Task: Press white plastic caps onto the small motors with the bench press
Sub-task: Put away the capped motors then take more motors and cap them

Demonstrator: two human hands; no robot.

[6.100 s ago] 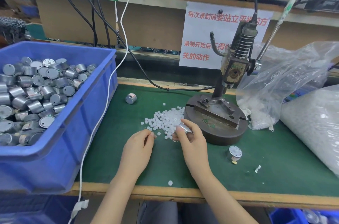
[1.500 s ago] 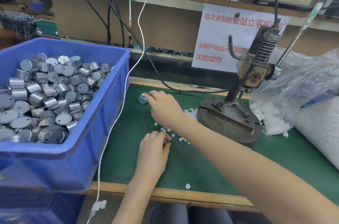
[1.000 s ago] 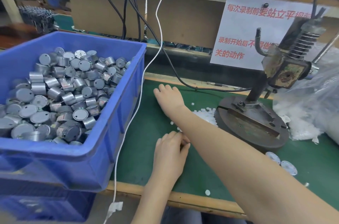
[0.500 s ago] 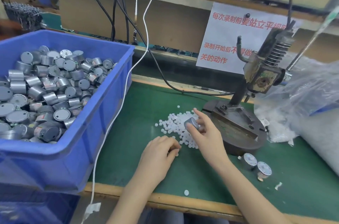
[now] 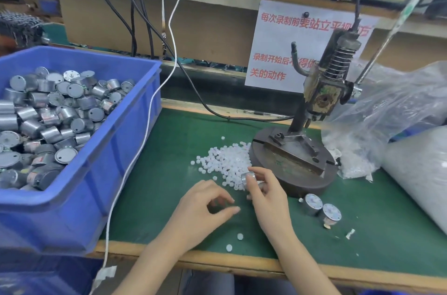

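**Mia:** What is the right hand (image 5: 266, 194) doing?

**Tom:** Its fingers are curled round one small motor (image 5: 248, 177). It holds it just over the green mat (image 5: 181, 135), right by the pile of white caps (image 5: 226, 161).

**Mia:** And the left hand (image 5: 205, 209)?

**Tom:** It is close by, with bent fingers. It may be pinching a cap, but it is too blurry, so I cannot tell.

**Mia:** How will the motor feel?

**Tom:** I think it will be hard, smooth and a bit heavy. Hold it by its round sides. The caps look tiny and light, and easy to drop.

**Mia:** Where is the bench press (image 5: 321, 99)?

**Tom:** Just behind the hands. More motors fill the blue bin (image 5: 101, 169) on the left.

**Mia:** Any words?

**Tom:** The paper sign (image 5: 285, 36) has red Chinese writing. It starts 每次录制前要站立. I see no brand.
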